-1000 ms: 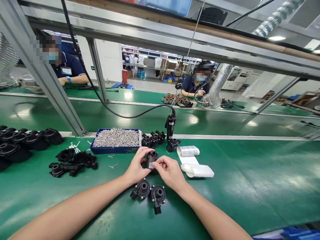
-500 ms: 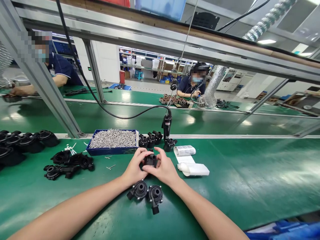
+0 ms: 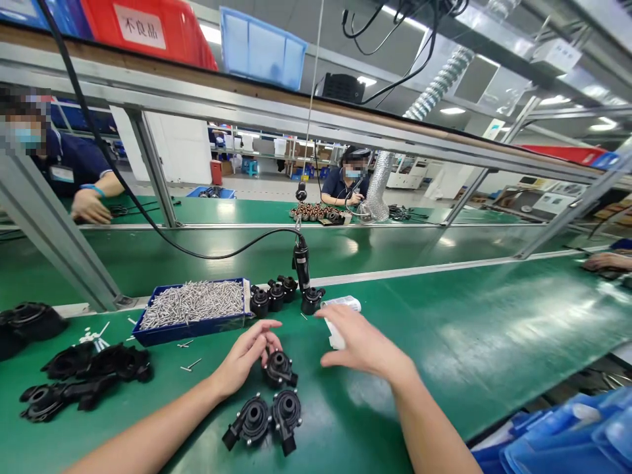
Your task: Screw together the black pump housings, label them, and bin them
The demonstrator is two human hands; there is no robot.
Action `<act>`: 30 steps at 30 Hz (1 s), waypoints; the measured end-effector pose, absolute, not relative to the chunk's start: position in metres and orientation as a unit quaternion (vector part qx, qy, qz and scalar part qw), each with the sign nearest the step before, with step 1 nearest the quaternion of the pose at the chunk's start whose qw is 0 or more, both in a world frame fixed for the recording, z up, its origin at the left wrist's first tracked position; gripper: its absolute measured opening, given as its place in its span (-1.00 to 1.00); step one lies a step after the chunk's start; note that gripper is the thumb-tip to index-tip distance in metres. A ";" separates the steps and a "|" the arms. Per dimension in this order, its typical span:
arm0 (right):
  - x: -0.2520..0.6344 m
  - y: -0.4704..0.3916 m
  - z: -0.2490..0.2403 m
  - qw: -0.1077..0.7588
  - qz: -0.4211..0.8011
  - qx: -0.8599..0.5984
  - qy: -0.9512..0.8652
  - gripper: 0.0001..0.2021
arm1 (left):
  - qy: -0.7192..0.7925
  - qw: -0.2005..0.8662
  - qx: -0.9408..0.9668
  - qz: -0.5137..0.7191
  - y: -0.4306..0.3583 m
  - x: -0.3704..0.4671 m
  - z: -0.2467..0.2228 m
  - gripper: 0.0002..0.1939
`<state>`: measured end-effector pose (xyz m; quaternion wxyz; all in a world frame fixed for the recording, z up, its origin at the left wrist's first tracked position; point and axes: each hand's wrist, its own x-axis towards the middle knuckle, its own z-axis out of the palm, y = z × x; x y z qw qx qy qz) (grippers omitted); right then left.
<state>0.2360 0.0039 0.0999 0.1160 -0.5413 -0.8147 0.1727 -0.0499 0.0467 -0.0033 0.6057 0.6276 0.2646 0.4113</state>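
Fingertips of my left hand (image 3: 249, 355) rest by the back of a black pump housing (image 3: 279, 368); the fingers are loosely bent and apart, not wrapped round it. My right hand (image 3: 363, 342) hovers with thumb and fingers spread, holding nothing, over a white label roll (image 3: 340, 304) that it partly hides. Closer to me, two more black housings (image 3: 253, 419) (image 3: 286, 411) with screws in their rims lie side by side. Behind my left hand is a blue tray (image 3: 192, 332) full of silver screws (image 3: 195, 303).
A black electric screwdriver (image 3: 301, 263) hangs on a cable above one housing (image 3: 312, 300), beside several others. Black covers (image 3: 99, 372) and loose screws (image 3: 190, 365) lie at the left. A metal post (image 3: 54, 224) rises there. People work across the bench.
My hands have parted, releasing the housing, now on the mat near the other two. My right hand has moved right and opened. The view has turned right and up.
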 end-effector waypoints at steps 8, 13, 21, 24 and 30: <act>0.302 0.035 0.081 0.030 0.245 -0.680 -0.690 -0.31 | 0.332 0.582 0.636 0.383 0.055 -0.038 -0.005 -0.31; 0.312 0.054 0.081 0.143 0.255 -0.636 -0.714 -0.47 | 0.312 0.503 0.696 0.405 0.087 0.006 0.002 -0.47; 0.311 0.058 0.077 0.185 0.270 -0.563 -0.759 -0.77 | 0.231 0.415 0.758 0.447 0.095 0.077 0.004 -0.33; 0.307 0.057 0.075 0.198 0.289 -0.547 -0.760 -0.73 | 0.234 0.398 0.777 0.428 0.091 0.077 -0.002 -0.54; 0.311 0.054 0.079 0.250 0.313 -0.547 -0.735 -0.81 | 0.279 0.391 0.760 0.439 0.092 0.073 -0.006 -0.79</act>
